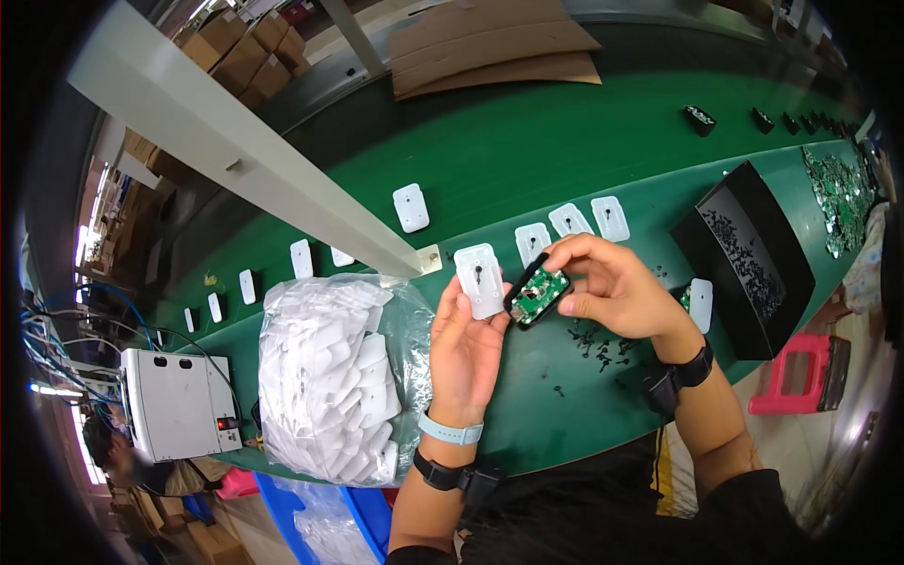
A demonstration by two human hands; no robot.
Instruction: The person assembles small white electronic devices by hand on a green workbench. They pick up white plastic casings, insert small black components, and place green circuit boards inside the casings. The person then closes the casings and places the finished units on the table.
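1. At the far left of the frame, we saw tangled cables (56, 330) above a pale boxy machine (179, 400) with a red switch.
2. From left of centre toward the middle, we noted a spaced row of white covers (248, 286) on the farther green surface (527, 141).
3. Left of centre, we found a clear plastic bag (325, 377) full of white covers on the green tabletop (527, 424); a blue bin (374, 513) sat below the edge.
4. At the centre, we watched the left hand (461, 363) grip an upright white cover (480, 281) between thumb and fingers, a small black piece in its middle.
5. Just right of it, we saw the right hand (607, 290) pinch a black casing (541, 294) with a green circuit board facing up; we could not tell whether casing and cover touched.
6. Behind the right hand lay three more covers (570, 220); below it we saw scattered black pieces (603, 348).
7. Farther right stood an open black box (789, 259) of small black parts, and beyond it, near the right edge, we saw heaped circuit boards (836, 202).
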